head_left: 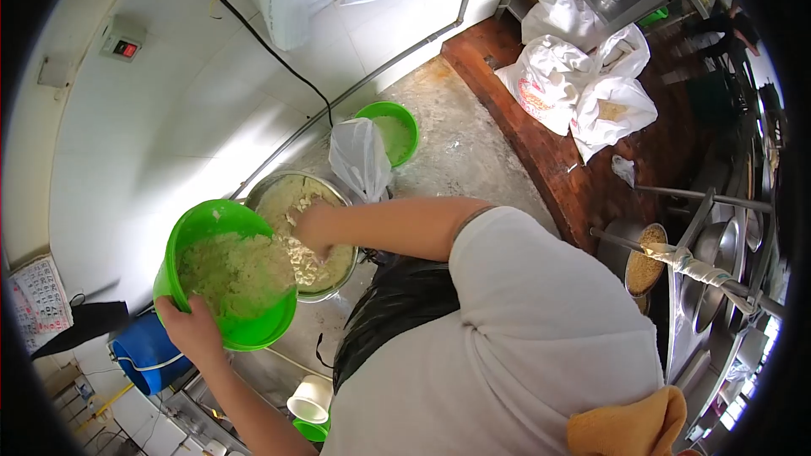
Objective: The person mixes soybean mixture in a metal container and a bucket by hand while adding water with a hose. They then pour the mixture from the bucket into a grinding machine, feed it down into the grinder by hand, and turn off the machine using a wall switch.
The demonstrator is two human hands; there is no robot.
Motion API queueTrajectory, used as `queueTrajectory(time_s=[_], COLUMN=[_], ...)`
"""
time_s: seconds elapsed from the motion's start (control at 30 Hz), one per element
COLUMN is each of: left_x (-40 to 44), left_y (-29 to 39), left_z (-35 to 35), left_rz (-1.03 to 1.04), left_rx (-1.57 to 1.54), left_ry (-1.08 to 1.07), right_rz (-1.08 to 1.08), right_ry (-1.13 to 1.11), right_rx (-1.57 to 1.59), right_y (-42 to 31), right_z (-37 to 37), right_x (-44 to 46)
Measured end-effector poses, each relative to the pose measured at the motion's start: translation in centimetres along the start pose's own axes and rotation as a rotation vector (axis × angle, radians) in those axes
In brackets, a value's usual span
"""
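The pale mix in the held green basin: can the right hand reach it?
Probably yes: the right hand is in the metal bowl beside the green basin, whose open mouth leaves the pale mix uncovered.

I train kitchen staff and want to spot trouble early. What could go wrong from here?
The left hand grips the round, green plastic basin by its edge while it is tilted, so it might slip. Its pale, crumbly mixture could spill past the rim of the round, silvery metal bowl, where the right hand is. The translucent plastic bag appears close to that bowl, so it might get knocked in.
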State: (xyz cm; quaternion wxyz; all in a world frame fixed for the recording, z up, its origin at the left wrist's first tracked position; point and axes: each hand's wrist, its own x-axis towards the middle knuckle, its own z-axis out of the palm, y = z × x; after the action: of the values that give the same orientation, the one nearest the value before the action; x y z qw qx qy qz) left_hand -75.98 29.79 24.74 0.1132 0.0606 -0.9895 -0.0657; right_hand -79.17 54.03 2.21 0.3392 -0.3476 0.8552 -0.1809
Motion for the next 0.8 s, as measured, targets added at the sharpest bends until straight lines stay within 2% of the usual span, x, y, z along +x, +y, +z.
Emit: queueTrajectory(time_s=[0.03,0.17,0.23,0.57,0.73,0.77,0.8], left_x=[0.1,0.2,-0.2,-0.8,-0.9,-0.9,-0.9], left_y=[-0.4,0.2,1.4,4.1,3.3,3.0,2.7], left_z=[0.1,0.2,0.0,-0.1,-0.1,0.0,-0.1], left_rz=[0.003,-0.005,0.0,-0.009,-0.007,-0.016,-0.03], left_rx=[0.018,0.039,0.024,0.075,0.051,0.042,0.03], left_ry=[-0.001,0.002,-0.017,0.001,0.04,0.038,0.023], right_rz=[0.055,0.02,0.027,0.031,-0.003,0.002,0.003], right_ry=[0.192,0.199,0.179,0.075,0.031,0.021,0.107], right_rx=[-0.108,-0.143,-0.057,-0.017,0.202,0.193,0.119], right_y=[-0.8,-0.8,-0.7,1.6,2.3,1.8,1.0], right_z=[0.3,3.6,3.3,4.2,0.4,0.0,-0.1], right_x=[-2.1,-1.8,-1.2,7.7,4.2,2.5,0.5])
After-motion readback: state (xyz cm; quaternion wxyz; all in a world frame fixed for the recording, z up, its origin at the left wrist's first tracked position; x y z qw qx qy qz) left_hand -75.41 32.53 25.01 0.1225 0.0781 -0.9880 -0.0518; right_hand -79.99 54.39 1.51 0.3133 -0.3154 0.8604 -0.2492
